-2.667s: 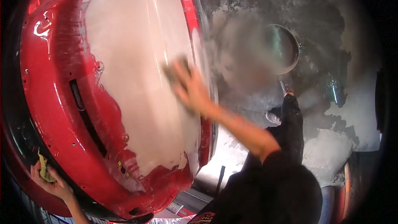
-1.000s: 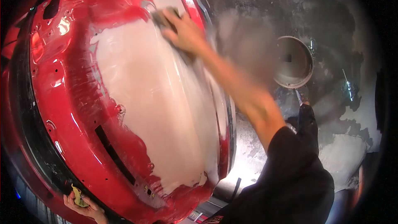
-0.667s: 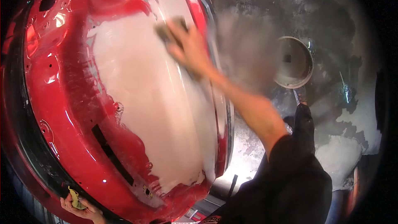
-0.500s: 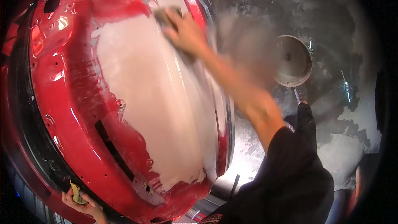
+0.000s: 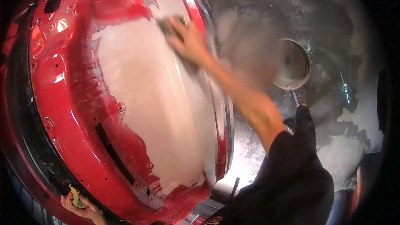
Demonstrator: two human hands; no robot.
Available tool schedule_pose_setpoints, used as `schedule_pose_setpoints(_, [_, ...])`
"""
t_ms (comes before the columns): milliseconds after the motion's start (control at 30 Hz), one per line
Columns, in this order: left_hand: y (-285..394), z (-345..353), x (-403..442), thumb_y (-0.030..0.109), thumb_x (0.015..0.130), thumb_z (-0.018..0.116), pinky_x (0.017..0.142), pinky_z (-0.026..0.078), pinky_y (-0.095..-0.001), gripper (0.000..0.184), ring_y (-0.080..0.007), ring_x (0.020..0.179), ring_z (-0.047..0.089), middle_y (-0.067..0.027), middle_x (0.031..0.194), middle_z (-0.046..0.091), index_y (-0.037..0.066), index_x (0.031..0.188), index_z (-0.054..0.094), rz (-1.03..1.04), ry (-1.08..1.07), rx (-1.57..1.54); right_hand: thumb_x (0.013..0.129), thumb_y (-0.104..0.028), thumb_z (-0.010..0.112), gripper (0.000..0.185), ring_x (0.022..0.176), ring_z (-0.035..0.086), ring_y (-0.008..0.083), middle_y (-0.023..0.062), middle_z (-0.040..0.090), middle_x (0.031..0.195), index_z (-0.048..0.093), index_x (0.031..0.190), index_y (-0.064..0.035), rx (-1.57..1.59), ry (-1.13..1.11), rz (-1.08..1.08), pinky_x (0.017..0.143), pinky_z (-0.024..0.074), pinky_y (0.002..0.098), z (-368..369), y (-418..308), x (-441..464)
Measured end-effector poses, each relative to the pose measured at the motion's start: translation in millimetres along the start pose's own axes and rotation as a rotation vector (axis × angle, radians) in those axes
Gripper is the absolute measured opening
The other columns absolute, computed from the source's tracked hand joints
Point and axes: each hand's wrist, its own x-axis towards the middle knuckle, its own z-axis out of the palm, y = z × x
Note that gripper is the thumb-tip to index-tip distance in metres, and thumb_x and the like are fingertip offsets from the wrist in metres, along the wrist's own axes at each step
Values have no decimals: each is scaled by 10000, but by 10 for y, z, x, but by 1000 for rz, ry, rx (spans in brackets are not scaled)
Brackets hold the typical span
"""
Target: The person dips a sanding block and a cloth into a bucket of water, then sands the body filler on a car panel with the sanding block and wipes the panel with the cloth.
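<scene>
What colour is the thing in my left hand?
The thing looks yellowish green, clearest in the head view.

Right hand [image 5: 191, 46] near 12 o'clock, fingers over a dark pad [image 5: 163, 26], pad on the pale patch [image 5: 137, 66] of a red car panel [image 5: 62, 100]; hand a bit blurred. Left hand [image 5: 86, 211] between 7 and 8, fingers round a crumpled yellowish sheet [image 5: 76, 200], next to black trim [image 5: 39, 141]. Narrow dark slot [image 5: 112, 153] in panel at 8. Round bucket [image 5: 292, 88] on mottled grey floor [image 5: 329, 12] at 2. Black sleeve [image 5: 287, 154] around 4.
</scene>
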Motion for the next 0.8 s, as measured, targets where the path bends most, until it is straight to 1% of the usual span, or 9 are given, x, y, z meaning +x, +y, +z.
schedule_pose_setpoints(100, [49, -9, 17, 147, 1002, 593, 1135, 316, -542, 375, -411, 1364, 420, -181, 1318, 539, -14, 1327, 495, -25, -12, -19, 923, -330, 726, 748, 1201, 535, 488, 304, 454, 1321, 387, 1586, -266, -38, -53, -93, 974, 497, 548, 16, -188, -1469])
schedule_pose_setpoints(167, [-15, 21, -14, 143, 1005, 598, 1136, 318, -536, 382, -407, 1367, 419, -180, 1325, 535, -11, 1337, 488, -13, 0, -32, 902, -285, 746, 777, 1213, 507, 469, 285, 447, 1311, 384, 1589, -286, 61, -69, -44, 962, 493, 554, 26, -250, -1978])
schedule_pose_setpoints(233, [12, 3, -12, 143, 1008, 600, 1136, 319, -536, 381, -403, 1366, 420, -183, 1320, 535, -13, 1338, 488, -37, 9, -56, 897, -291, 745, 775, 1180, 532, 483, 298, 462, 1301, 388, 1585, -273, 80, -12, -90, 960, 497, 553, 176, -9, -1484])
schedule_pose_setpoints(333, [31, 13, -37, 148, 1020, 588, 1132, 322, -539, 372, -395, 1363, 423, -195, 1318, 533, -16, 1341, 494, -57, 23, -30, 916, -350, 683, 683, 1072, 603, 510, 345, 538, 1239, 433, 1537, -215, 20, 70, -17, 955, 512, 525, 65, 1, 59])
schedule_pose_setpoints(400, [43, 4, 21, 141, 1023, 572, 1135, 319, -536, 376, -395, 1367, 417, -180, 1315, 546, -7, 1357, 481, -21, 14, -10, 924, -358, 665, 653, 1084, 611, 502, 340, 557, 1234, 441, 1523, -227, -26, 44, 47, 942, 515, 525, -142, -143, 713])
schedule_pose_setpoints(500, [60, 7, 14, 181, 985, 568, 1096, 352, -528, 349, -410, 1342, 430, -224, 1314, 530, -13, 1272, 527, -38, 5, 17, 926, -348, 679, 680, 1142, 585, 501, 340, 519, 1293, 421, 1546, -241, 11, -1, 39, 983, 503, 515, -48, -61, 177])
schedule_pose_setpoints(633, [3, 15, -15, 176, 980, 566, 1096, 358, -532, 355, -420, 1334, 437, -191, 1295, 545, -7, 1281, 523, -28, 9, 10, 932, -312, 701, 743, 1172, 538, 505, 309, 454, 1298, 366, 1594, -274, 3, -62, -70, 1009, 480, 534, 18, -301, -1586])
schedule_pose_setpoints(700, [32, 25, -12, 156, 1002, 574, 1120, 332, -538, 351, -415, 1345, 433, -178, 1308, 551, -11, 1304, 510, -34, 13, -40, 932, -314, 700, 740, 1187, 529, 508, 305, 451, 1298, 367, 1591, -274, -14, -62, -72, 1004, 481, 541, 30, -232, -1395])
schedule_pose_setpoints(800, [11, -2, -11, 160, 1011, 586, 1130, 322, -539, 353, -409, 1345, 435, -172, 1311, 556, -15, 1308, 510, -48, 7, -14, 925, -367, 683, 732, 1114, 594, 507, 315, 508, 1263, 380, 1580, -244, -25, 43, -50, 976, 510, 524, 138, -14, -237])
